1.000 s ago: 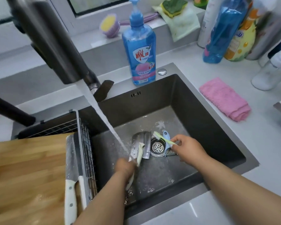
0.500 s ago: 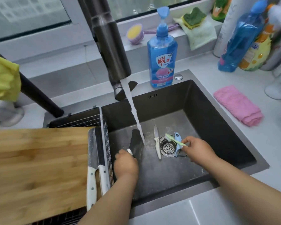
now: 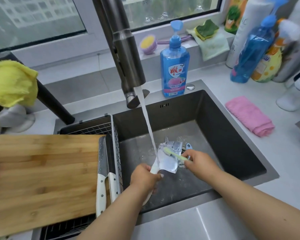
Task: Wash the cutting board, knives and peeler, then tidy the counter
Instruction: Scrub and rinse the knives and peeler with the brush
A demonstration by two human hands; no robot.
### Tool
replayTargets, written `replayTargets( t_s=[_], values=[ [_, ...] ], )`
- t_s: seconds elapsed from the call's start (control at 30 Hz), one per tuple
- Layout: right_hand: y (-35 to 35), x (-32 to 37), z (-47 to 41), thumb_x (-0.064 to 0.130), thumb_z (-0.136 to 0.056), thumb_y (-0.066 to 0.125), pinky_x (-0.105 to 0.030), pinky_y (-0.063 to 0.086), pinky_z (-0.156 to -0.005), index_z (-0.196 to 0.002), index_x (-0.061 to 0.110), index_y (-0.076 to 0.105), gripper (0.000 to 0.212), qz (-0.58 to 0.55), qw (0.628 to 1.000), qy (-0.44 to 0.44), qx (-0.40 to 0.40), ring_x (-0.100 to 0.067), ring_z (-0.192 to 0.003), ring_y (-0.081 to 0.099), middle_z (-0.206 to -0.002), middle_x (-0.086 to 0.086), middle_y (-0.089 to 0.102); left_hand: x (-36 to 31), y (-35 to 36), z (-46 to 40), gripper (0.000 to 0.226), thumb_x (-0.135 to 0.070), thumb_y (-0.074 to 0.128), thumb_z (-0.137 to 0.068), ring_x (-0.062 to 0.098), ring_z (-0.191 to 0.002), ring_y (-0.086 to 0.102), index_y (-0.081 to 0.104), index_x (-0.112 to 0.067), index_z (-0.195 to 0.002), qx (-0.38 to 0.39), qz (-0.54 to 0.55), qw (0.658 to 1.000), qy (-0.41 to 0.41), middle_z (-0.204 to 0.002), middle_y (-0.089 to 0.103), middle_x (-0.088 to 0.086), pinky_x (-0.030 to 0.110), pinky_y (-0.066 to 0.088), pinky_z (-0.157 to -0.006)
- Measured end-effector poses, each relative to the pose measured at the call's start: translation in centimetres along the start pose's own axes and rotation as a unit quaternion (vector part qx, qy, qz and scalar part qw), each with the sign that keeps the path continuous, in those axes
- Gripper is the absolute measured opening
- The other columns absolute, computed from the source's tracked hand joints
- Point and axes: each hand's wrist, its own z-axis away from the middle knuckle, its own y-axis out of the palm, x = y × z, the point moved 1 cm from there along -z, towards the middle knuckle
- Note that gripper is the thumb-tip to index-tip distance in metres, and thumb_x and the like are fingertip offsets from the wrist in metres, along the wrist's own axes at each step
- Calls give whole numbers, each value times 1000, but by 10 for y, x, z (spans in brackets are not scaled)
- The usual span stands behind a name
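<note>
My left hand (image 3: 144,178) grips the white handle of a broad knife (image 3: 168,161) and holds its blade flat under the running water (image 3: 148,125) in the dark sink (image 3: 232,148). My right hand (image 3: 200,161) pinches a small green brush (image 3: 175,155) whose head lies on the blade. A blue peeler (image 3: 188,146) pokes out behind the blade near the drain. Two white-handled knives (image 3: 102,170) lie in the wire rack beside the wooden cutting board (image 3: 42,174), which rests across the rack at the left.
A dark tap (image 3: 125,54) hangs over the sink. A blue soap bottle (image 3: 175,66) stands behind the sink. A pink cloth (image 3: 249,116) lies on the right counter, with bottles (image 3: 253,51) at the back right. A yellow cloth (image 3: 10,84) is at far left.
My left hand has lifted the broad knife and turned its blade flat under the stream. My right hand has brought the green brush from the drain onto the blade.
</note>
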Motion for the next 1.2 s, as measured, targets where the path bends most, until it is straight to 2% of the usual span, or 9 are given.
replayTargets(
  t_s=[0.17, 0.37, 0.5, 0.57, 0.67, 0.8, 0.97, 1.1, 1.2],
  values=[
    [-2, 5, 13, 31, -86, 61, -23, 37, -52, -91, 30, 67, 8, 2, 999, -4, 37, -9, -57, 51, -67, 7, 58, -1, 1, 4, 30, -1, 76, -73, 23, -45, 51, 49, -12, -76, -7, -44, 999, 2, -69, 61, 15, 26, 41, -43],
    [-11, 12, -9, 23, -90, 52, -29, 41, -63, -106, 24, 63, 19, 72, 997, 24, -32, -28, -90, 62, -101, -4, 68, -10, 6, 10, 23, -5, 74, -74, 24, -45, 53, 52, -11, -81, -12, -62, 998, 21, -70, 63, 15, 27, 44, -44],
    [-21, 15, -4, 21, -87, 52, -27, 41, -60, -101, 20, 66, 20, 81, 996, 5, -25, -22, -78, 55, -95, -3, 68, -12, 4, 9, 21, -6, 73, -75, 24, -45, 53, 53, -12, -79, -22, -54, 998, 24, -71, 63, 14, 27, 45, -45],
    [-13, 23, 3, 22, -86, 54, -25, 38, -58, -102, 23, 68, 20, 65, 997, -32, -1, -20, -83, 57, -96, 0, 66, -13, 4, 8, 20, -7, 72, -74, 25, -45, 53, 53, -13, -78, -23, -44, 998, 27, -71, 63, 15, 28, 45, -46],
    [-9, 22, -7, 27, -91, 54, -27, 41, -78, -114, 25, 64, 26, 79, 996, -40, -29, -23, -104, 57, -119, -2, 52, -15, 4, 8, 21, -7, 71, -74, 26, -46, 54, 52, -14, -77, -19, -48, 998, 34, -73, 65, 16, 30, 47, -48],
    [-27, 9, -21, 24, -92, 52, -30, 46, -75, -116, 23, 64, 27, 85, 994, 34, -61, -26, -84, 58, -115, -6, 43, -16, 4, 11, 19, -7, 71, -76, 25, -50, 58, 54, -14, -81, -21, -66, 997, 35, -79, 67, 15, 29, 51, -48],
    [-9, 20, 0, 21, -87, 55, -19, 36, -57, -106, 26, 71, 25, 57, 997, -43, 19, -16, -78, 52, -103, 1, 48, -12, 3, 11, 20, -5, 70, -75, 25, -48, 57, 52, -15, -77, -36, -78, 996, 35, -75, 66, 14, 31, 50, -47],
    [-8, 17, -19, 14, -90, 50, -24, 39, -76, -120, 21, 65, 35, 59, 998, -9, -12, -26, -96, 58, -122, -8, 45, -13, 5, 14, 19, -9, 70, -74, 26, -50, 60, 53, -14, -80, -36, -92, 994, 37, -80, 67, 15, 35, 54, -50],
    [-21, 7, -27, 6, -87, 45, -29, 41, -74, -113, 16, 67, 35, 89, 993, 49, -55, -32, -88, 58, -119, -12, 45, -12, 4, 16, 19, -10, 70, -75, 26, -54, 61, 53, -15, -80, -38, -96, 994, 41, -81, 67, 13, 40, 57, -53]
  ],
)
